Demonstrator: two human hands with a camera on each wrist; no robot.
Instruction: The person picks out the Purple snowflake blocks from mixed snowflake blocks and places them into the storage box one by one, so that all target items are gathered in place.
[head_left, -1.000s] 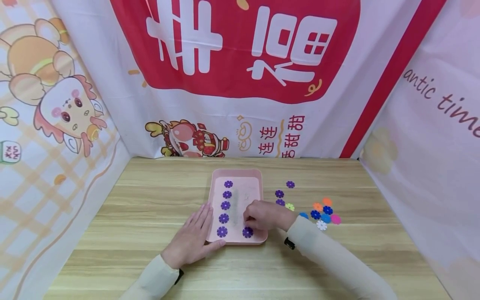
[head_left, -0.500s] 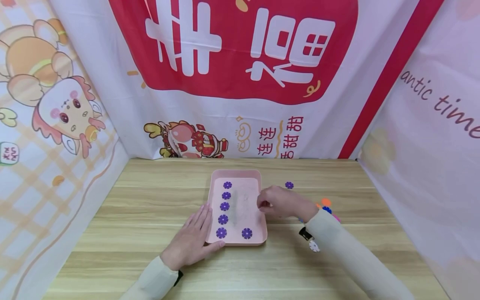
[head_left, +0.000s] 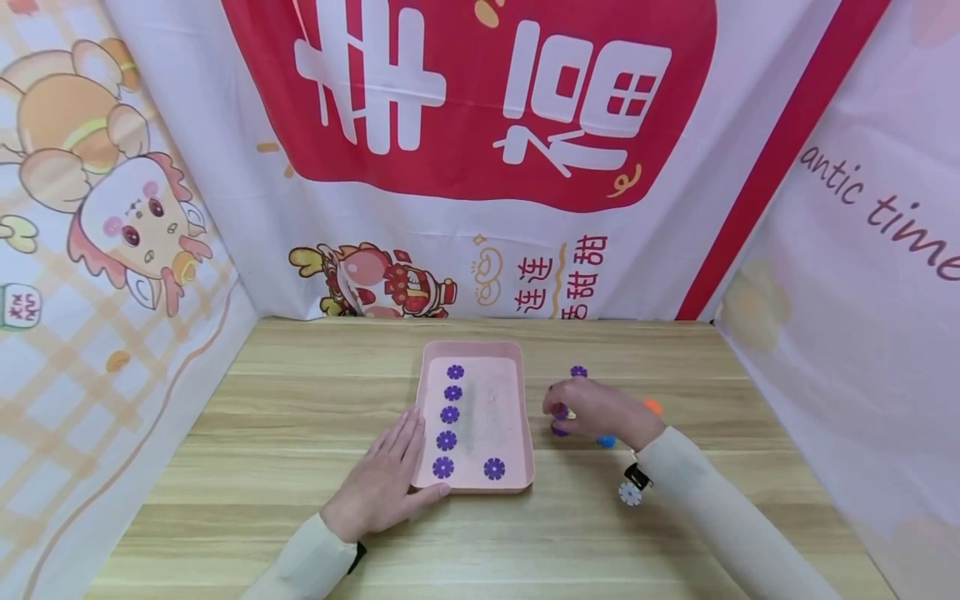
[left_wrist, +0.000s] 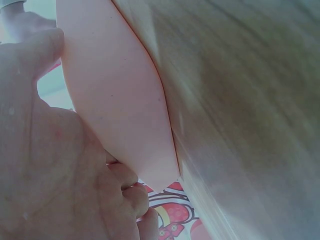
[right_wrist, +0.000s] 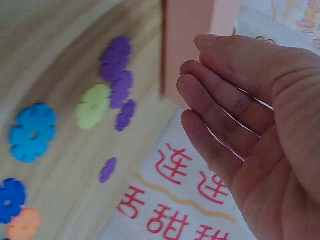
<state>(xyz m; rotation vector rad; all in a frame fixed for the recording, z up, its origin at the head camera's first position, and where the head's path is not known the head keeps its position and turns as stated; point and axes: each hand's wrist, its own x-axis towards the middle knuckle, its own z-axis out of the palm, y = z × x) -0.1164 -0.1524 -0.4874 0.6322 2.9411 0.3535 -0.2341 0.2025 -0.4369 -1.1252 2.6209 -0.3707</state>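
Presently we list: pink tray, frame centre, steadied by our left hand, fingers flat against its lower-left rim; right hand, fingers relaxed and holding nothing, over purple flower discs beside the tray's right wall.

Pink tray, purple flower discs, pale wood-grain table, red-white banner

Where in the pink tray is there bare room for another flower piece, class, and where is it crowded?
Bare: the pink tray's right column, above the lone purple flower. Crowded: its left column of purple flowers, and the table under the right hand.
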